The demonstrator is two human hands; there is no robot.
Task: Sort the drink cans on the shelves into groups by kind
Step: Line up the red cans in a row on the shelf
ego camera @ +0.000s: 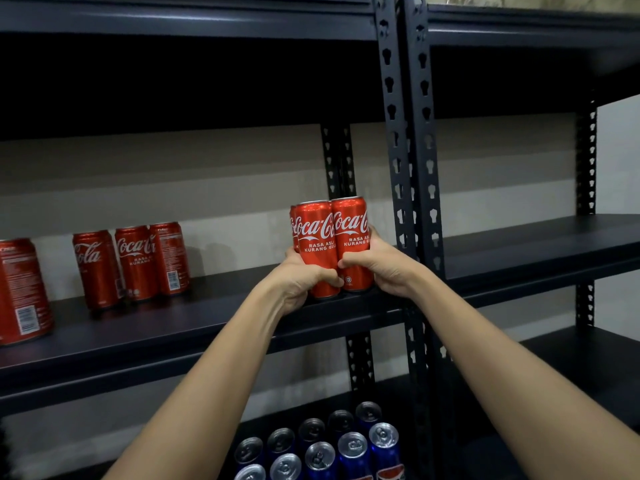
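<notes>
Head view: both hands reach up to the middle shelf (pixel 214 317) of a dark metal rack. The left hand (pixel 300 277) and the right hand (pixel 377 263) press in from either side on a tight cluster of Coca-Cola cans (pixel 330 244), just right of the frame's centre. The left grip curls round the bottom of the near left can, thumb across its front; the right grip wraps the lower half of the near right can, fingers behind it. At least three cans show in the cluster, standing upright and touching; whether they rest on the shelf or are lifted just off it, I cannot tell.

At nine o'clock from the cluster, well apart from it, three more red Coca-Cola cans (pixel 133 263) stand together on the same shelf, and a fourth red can (pixel 22 289) stands at the frame's left edge.

At six o'clock, on a lower shelf, blue Pepsi cans (pixel 353 452) stand packed in rows, silver tops up. The slotted upright post (pixel 394 140) rises at one o'clock.
</notes>
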